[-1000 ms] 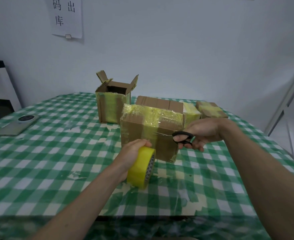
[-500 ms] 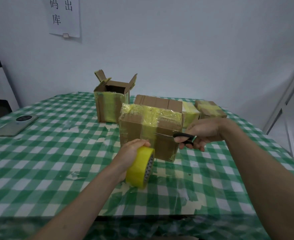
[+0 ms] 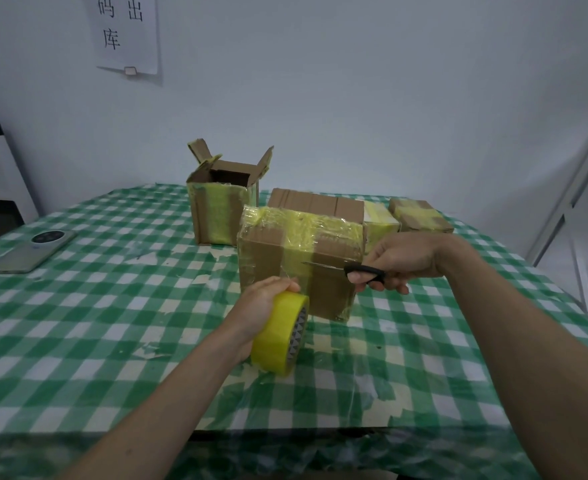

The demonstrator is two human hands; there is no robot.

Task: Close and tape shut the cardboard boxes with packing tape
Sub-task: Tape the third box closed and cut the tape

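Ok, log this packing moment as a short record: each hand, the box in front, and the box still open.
left hand: grips yellow tape roll
right hand: holds black-handled scissors, blades pointing at front box
front box: closed, yellow tape over top
open box: behind, flaps up
table: green checked cloth

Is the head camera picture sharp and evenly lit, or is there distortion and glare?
Head view: soft, even light; wide-angle bending curves the white shelf frame at right; the glossy green checked tablecloth shows faint sheen; the bottom edge is blurred.
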